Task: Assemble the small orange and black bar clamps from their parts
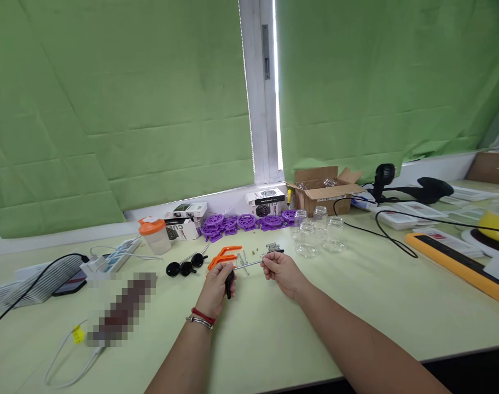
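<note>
My left hand is closed around a black plastic part. A thin metal rod runs from that part across to my right hand, whose fingertips pinch its far end. Whether a smaller piece sits between those fingertips, I cannot tell. Just behind the hands lie orange plastic parts, several loose metal rods and tiny brass-coloured pieces. A row of small springs is beyond my right fingers. Left of the orange parts are round black pieces with metal rods.
Purple plastic parts line the back. Glass jars and an open cardboard box stand right of centre. An orange-lidded cup and a power strip are left. A yellow-orange bar and black cables lie right.
</note>
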Demonstrator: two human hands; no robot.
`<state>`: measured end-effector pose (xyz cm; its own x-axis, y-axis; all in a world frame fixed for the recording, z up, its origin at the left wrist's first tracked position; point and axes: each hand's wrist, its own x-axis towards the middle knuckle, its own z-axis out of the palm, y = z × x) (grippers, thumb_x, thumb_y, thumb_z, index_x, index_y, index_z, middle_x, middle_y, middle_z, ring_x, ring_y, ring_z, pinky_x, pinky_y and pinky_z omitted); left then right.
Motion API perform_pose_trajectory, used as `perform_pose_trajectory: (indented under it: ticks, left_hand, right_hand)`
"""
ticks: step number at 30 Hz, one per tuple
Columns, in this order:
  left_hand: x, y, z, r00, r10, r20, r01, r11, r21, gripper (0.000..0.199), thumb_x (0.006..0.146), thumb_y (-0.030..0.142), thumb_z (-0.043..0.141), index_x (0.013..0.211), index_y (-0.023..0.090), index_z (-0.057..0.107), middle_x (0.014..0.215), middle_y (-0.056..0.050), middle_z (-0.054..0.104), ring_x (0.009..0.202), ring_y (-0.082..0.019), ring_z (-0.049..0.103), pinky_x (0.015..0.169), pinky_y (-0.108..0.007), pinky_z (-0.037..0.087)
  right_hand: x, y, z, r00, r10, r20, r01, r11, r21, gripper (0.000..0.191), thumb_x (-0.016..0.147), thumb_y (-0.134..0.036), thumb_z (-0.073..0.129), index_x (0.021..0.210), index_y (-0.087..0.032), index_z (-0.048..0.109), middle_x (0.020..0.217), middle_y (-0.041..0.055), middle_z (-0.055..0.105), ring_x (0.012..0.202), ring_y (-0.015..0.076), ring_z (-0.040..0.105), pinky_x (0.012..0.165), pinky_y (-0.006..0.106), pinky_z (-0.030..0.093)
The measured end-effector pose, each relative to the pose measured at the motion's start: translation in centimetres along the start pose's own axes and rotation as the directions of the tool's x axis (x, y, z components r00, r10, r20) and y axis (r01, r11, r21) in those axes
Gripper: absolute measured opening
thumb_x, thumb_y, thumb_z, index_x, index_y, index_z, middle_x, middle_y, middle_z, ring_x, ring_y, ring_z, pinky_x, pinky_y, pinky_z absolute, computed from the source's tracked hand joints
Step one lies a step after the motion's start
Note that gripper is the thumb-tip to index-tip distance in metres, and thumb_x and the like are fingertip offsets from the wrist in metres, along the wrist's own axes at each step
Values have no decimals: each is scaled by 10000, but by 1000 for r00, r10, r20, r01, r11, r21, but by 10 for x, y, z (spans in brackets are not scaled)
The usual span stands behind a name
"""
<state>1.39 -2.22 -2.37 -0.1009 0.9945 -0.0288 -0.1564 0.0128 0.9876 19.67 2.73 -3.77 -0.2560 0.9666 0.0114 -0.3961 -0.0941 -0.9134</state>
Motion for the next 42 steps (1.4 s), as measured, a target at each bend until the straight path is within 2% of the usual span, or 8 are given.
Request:
perform_pose_trajectory:
  ticks: [7, 16, 21, 29, 42]
  left_hand:
    - [0, 1, -1, 1000, -10, 1, 10, 1000, 22, 328, 714, 484, 591, 755, 177, 482, 645, 18, 527, 425, -69, 459, 365, -206, 347]
    - [0, 3, -1, 1000, -16, 2, 16, 999, 52, 329, 715, 492, 583, 738, 182, 478, 653, 20, 527, 425, -68, 452, 374, -212, 358]
    - [2, 0, -3, 1000, -17, 6, 16, 999, 49, 329, 710, 496, 586, 739, 185, 483, 661, 13, 535, 430, -71, 453, 373, -213, 353]
    - [7, -7, -7, 999, -48, 21, 48, 998, 30, 337, 701, 508, 595, 760, 188, 505, 643, 19, 526, 435, -76, 455, 371, -212, 346]
    - [6, -6, -7, 997, -72, 32, 71, 997, 21, 343, 699, 512, 596, 751, 192, 485, 653, 14, 527, 429, -75, 452, 379, -217, 358]
  right_hand:
    - [0, 0, -2, 1000, 9, 0, -9, 1000, 19, 297, 559, -320, 742, 728, -151, 564, 677, 26, 624, 520, 90, 513, 501, 240, 415]
    - [1, -4, -1, 996, -86, -19, 80, 976, -203, 194, 609, -288, 660, 717, -149, 577, 549, -33, 541, 473, 83, 468, 466, 234, 395]
    - [1, -6, -1, 996, -87, -24, 78, 959, -271, 157, 617, -264, 634, 718, -156, 580, 495, -53, 504, 447, 76, 446, 473, 231, 391]
    - [4, -2, -3, 997, -72, -23, 65, 970, -232, 221, 584, -270, 667, 751, -157, 575, 547, -49, 522, 442, 71, 452, 464, 236, 386]
    - [6, 5, -5, 997, -79, -21, 69, 957, -281, 153, 626, -284, 629, 693, -169, 554, 503, -47, 519, 469, 87, 466, 493, 238, 398]
